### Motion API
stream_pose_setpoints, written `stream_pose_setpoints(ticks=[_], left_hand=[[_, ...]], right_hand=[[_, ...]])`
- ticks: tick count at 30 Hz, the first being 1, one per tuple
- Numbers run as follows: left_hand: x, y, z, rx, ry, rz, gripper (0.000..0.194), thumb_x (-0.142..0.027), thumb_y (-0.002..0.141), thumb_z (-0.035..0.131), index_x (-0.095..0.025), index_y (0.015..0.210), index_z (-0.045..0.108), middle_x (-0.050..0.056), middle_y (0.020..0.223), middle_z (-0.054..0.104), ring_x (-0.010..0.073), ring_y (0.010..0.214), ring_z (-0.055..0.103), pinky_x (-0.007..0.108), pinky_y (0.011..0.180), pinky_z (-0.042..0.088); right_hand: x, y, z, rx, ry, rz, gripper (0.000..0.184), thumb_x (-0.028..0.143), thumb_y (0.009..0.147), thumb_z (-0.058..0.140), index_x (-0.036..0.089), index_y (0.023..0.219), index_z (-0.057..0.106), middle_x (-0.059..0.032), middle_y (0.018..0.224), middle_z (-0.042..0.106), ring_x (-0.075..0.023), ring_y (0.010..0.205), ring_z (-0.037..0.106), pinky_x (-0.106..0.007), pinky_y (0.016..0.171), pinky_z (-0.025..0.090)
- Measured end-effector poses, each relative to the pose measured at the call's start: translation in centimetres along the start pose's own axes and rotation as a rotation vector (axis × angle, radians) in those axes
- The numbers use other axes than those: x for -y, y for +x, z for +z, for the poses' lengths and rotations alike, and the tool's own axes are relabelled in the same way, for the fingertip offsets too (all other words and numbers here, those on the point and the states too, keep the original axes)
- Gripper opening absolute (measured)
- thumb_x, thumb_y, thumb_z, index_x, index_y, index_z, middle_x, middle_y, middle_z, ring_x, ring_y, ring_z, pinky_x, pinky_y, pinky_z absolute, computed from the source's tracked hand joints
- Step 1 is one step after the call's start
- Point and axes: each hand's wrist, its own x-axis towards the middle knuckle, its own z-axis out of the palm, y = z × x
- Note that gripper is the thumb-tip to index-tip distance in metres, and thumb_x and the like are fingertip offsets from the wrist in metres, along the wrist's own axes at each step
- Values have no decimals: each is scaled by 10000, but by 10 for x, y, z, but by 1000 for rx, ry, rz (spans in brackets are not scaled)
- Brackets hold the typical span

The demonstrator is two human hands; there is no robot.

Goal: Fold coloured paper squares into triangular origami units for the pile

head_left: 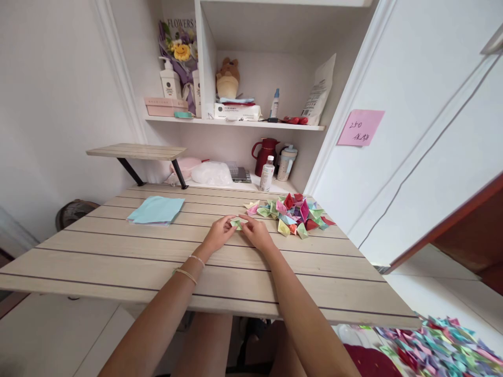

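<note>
Fingers (251, 226) partly cover the green folded paper (237, 223). At four o'clock, the picture's edge crops the origami heap (442, 343).

On the white shelf (267, 123) above the desk (129, 262), a white pump bottle (170, 82) stands behind a pink box (163, 108), near a smiling yellow flower (181, 52). Right of the upright divider (199, 31), a brown plush toy (228, 70) sits behind a white packet (237, 112); farther right come a small blue-capped bottle (274, 106) and a tilted white pouch (320, 89). Below, a dark red jug (266, 157), a speckled tumbler (286, 163) and a white-capped bottle (267, 175) stand close together, with a crumpled white plastic bag (212, 174) to their left. A wooden riser (135, 152) on black legs occupies the desk's far left; a pink handwritten note (360, 128) sticks to the right-hand wall (432, 78).
</note>
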Motion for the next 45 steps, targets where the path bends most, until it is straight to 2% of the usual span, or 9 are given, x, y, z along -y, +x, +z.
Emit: stream_pose_setpoints(ticks=[3, 8, 12, 15, 19, 24, 29, 39, 45], left_hand=[[-3, -1, 1, -41, -17, 4, 422, -297, 629, 690, -163, 1007, 559, 50, 804, 626, 150, 748, 608, 263, 676, 494], [-3, 1, 2, -37, -128, -39, 354, -299, 602, 713, -138, 893, 590, 73, 836, 633, 156, 788, 606, 286, 741, 484], [-1, 3, 1, -93, -184, -76, 435, -281, 592, 722, -141, 973, 567, 64, 800, 639, 154, 760, 611, 300, 723, 494], [0, 4, -1, -116, -185, -76, 420, -262, 563, 739, -134, 934, 590, 62, 782, 650, 152, 744, 612, 306, 742, 488], [0, 3, -1, -37, -109, -62, 281, -286, 576, 723, -124, 794, 652, 81, 793, 670, 168, 739, 610, 314, 756, 481], [-3, 1, -2, -15, -4, 1, 239, -329, 624, 678, -148, 781, 680, 72, 785, 673, 178, 732, 599, 299, 710, 479], [-7, 0, -4, -15, 177, 92, 171, -335, 629, 671, -187, 712, 693, 41, 687, 650, 159, 640, 564, 260, 614, 443], [-8, -1, -3, -22, 193, 105, 165, -342, 676, 624, -185, 650, 666, 49, 691, 640, 177, 688, 576, 258, 607, 438], [-9, 1, -2, -145, 83, 46, 166, -342, 638, 656, -179, 671, 656, 48, 726, 648, 186, 750, 581, 273, 676, 455]], right_hand=[[2, 0, 0, -1, 6, 5, 346, 244, 788, 442, 208, 1109, 566, 14, 571, 609, -142, 520, 558, -240, 558, 417], [-1, 1, 3, -11, 154, 46, 253, 228, 763, 429, 190, 955, 589, 10, 571, 586, -146, 537, 567, -239, 544, 433], [-4, 3, 5, -13, 218, 50, 240, 219, 746, 436, 180, 931, 585, 24, 552, 561, -130, 525, 543, -246, 567, 450], [-5, 4, 3, -38, 247, 36, 234, 248, 745, 466, 173, 923, 597, -16, 712, 629, -143, 638, 579, -253, 596, 462], [-6, 6, 0, -93, 202, 7, 294, 327, 729, 554, 189, 983, 605, -62, 964, 641, -164, 767, 595, -260, 617, 470], [-6, 4, -3, -62, 14, -22, 174, 321, 736, 571, 205, 819, 670, -55, 810, 674, -167, 682, 586, -278, 622, 455], [-4, 3, -2, 16, -23, -24, 141, 280, 749, 552, 210, 784, 669, -28, 723, 677, -158, 652, 597, -268, 620, 450], [0, 1, -2, 61, -135, 11, 114, 273, 751, 559, 218, 771, 657, -17, 717, 680, -151, 628, 591, -254, 612, 417], [-1, 1, 2, 45, -155, 38, 101, 267, 755, 550, 221, 774, 638, -16, 736, 677, -160, 671, 599, -256, 630, 404]])
